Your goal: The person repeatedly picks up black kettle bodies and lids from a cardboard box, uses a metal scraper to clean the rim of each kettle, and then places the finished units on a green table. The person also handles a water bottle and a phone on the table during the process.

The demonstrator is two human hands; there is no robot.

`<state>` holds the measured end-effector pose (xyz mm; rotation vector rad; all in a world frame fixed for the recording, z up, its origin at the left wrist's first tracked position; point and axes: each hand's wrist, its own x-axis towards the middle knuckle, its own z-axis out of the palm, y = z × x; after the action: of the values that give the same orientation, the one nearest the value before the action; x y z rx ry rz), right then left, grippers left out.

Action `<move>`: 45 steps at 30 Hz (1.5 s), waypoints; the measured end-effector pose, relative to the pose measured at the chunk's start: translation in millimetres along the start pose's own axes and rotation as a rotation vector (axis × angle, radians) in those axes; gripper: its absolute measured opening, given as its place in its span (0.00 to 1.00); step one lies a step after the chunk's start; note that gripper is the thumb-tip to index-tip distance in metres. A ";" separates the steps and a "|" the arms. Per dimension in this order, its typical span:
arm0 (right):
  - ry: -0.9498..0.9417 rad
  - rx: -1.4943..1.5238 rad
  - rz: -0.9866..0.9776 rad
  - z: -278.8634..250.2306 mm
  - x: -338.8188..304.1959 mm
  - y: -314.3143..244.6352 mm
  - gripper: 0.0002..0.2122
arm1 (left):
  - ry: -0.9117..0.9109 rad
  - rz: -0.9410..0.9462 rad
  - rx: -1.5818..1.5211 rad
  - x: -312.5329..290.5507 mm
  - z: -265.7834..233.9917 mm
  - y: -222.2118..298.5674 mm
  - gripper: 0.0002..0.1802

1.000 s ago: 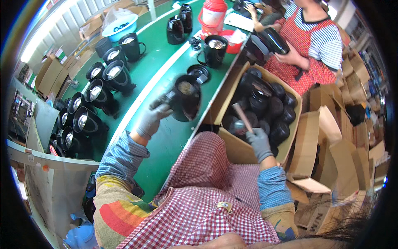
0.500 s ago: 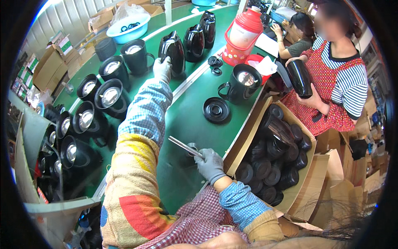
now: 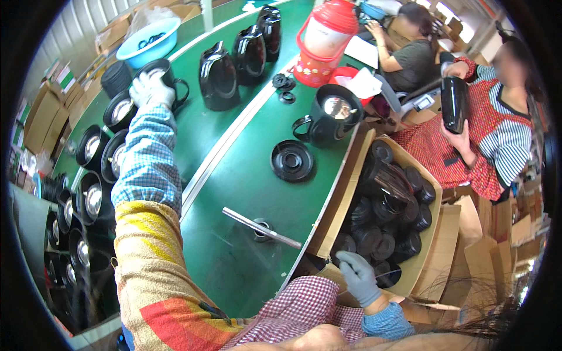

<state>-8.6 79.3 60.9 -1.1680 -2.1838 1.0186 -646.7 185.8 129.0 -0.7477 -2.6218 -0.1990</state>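
My gloved left hand (image 3: 152,92) is closed over the rim of a black jug body (image 3: 166,73) with a side handle and a shiny metal inside. Tall glossy black shells (image 3: 218,82) stand to its right. My gloved right hand (image 3: 359,277) holds nothing, fingers loosely bent and apart, over the near edge of a carton (image 3: 431,251) of round black lids (image 3: 383,247). On the green worktop (image 3: 234,257) a metal rod (image 3: 240,219) lies across a small dark ring (image 3: 263,230). Another handled jug body (image 3: 332,120) stands beside a round black lid (image 3: 292,161).
Several jug bodies (image 3: 92,198) crowd the left side. Farther off are a blue basin (image 3: 149,50) and a red-and-white flask (image 3: 324,44). A person in a red apron (image 3: 436,149) holds a black shell (image 3: 455,105) at the right; another person sits behind.
My left hand has left the tall black shell and moved left onto a jug body. My right hand has let go of the metal rod and moved right to the carton.
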 end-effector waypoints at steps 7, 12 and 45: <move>0.028 -0.017 0.319 -51.1 -121.1 30.0 0.11 | -0.099 0.127 0.010 7.2 -12.3 -9.9 0.26; 0.156 -0.033 0.422 -71.1 -168.8 24.7 0.11 | 0.449 0.382 -0.279 18.1 -88.0 -12.1 0.16; -0.032 0.364 0.235 -70.2 -252.8 47.6 0.22 | -1.147 1.649 -1.195 -590.1 -219.0 76.0 0.15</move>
<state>198.0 -89.1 54.4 -1.2545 -1.8073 1.4693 -74.2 -82.8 82.7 -3.7377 -1.1181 -0.9643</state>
